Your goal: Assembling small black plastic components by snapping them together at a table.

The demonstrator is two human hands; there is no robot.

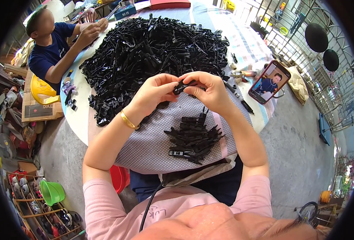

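Between my two hands, just in front of a big heap of black plastic clips (141, 52), is one black plastic clip (180, 87). My left hand (157, 91), with a gold bangle at its wrist, pinches the clip's left end. Thumb and fingers of my right hand (209, 89) close on its other end. Nearer to me, a smaller pile of black clips (193, 140) lies on the dotted grey cloth (145, 146). Fingers partly cover the held clip, so its exact shape is hard to make out.
A phone (269, 82) stands at the table's right, near a black marker-like pen (241, 98) and pliers (244, 74). Across at the far left sits another person (53, 50), hands raised at the table edge. A green bucket (52, 192) and a shoe rack (33, 204) are lower left.
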